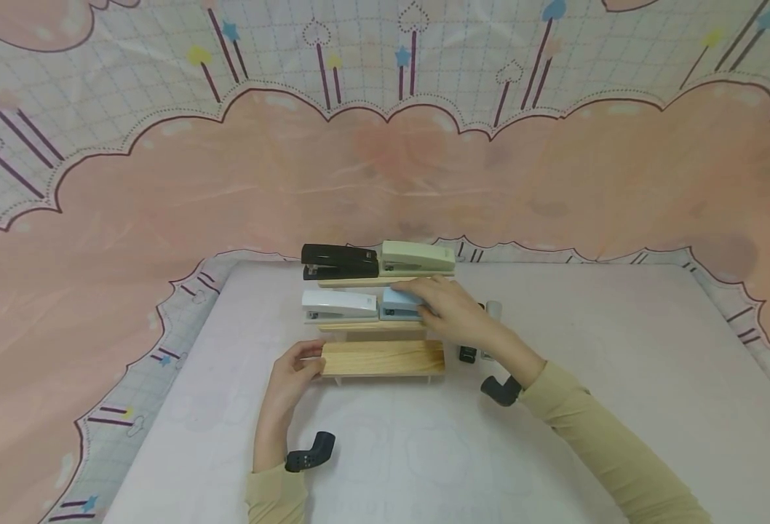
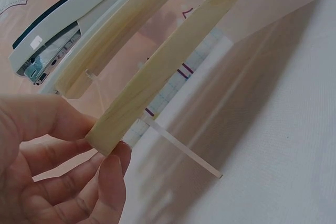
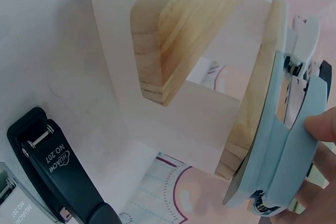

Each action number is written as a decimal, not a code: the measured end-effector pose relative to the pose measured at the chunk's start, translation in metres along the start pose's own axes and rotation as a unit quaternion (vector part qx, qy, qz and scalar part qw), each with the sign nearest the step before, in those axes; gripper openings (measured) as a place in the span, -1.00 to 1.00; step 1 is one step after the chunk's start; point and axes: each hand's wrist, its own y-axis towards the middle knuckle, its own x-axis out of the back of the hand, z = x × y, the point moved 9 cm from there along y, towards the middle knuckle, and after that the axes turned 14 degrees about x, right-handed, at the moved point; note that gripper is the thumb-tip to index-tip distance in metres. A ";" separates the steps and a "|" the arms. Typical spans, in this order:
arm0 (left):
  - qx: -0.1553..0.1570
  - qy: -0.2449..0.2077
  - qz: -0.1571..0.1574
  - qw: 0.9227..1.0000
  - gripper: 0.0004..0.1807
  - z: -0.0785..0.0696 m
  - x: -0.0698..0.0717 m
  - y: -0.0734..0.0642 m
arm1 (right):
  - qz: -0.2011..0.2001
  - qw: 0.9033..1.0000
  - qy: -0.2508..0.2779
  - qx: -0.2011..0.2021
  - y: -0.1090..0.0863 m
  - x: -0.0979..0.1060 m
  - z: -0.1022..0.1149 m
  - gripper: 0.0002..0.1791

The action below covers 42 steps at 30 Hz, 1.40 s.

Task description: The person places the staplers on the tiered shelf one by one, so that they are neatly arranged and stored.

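Observation:
A three-step wooden shelf (image 1: 382, 358) on clear supports stands on the table. My left hand (image 1: 290, 375) pinches the left end of its lowest, bare board (image 2: 152, 90) between thumb and fingers. On the middle step, my right hand (image 1: 453, 309) holds the light blue stapler (image 3: 286, 145), its fingers over the top and around one end; the hand covers the stapler's right part in the head view. Left of it on that step sits a white stapler (image 1: 339, 302). The top step bears a black stapler (image 1: 339, 262) and a pale green stapler (image 1: 418, 256).
Right of the shelf, partly under my right forearm, lie another black stapler (image 3: 60, 166) marked HUACHI NO.207 and a grey-white one (image 3: 20, 203). A white cloth (image 1: 588, 349) covers the table. A patterned pink curtain (image 1: 424, 175) hangs behind.

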 end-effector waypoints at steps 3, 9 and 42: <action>-0.001 0.001 -0.002 1.000 -0.56 0.000 0.000 0.000 | -0.005 1.000 -0.001 -0.002 0.000 -0.001 -0.001 -0.42; 0.000 0.004 -0.005 1.000 -0.56 0.001 0.000 0.001 | -0.029 0.999 0.001 -0.015 -0.004 -0.001 -0.004 -0.46; 0.005 -0.001 -0.002 1.000 -0.57 0.000 0.000 -0.001 | -0.294 0.950 0.067 -0.083 -0.083 0.038 -0.022 -0.47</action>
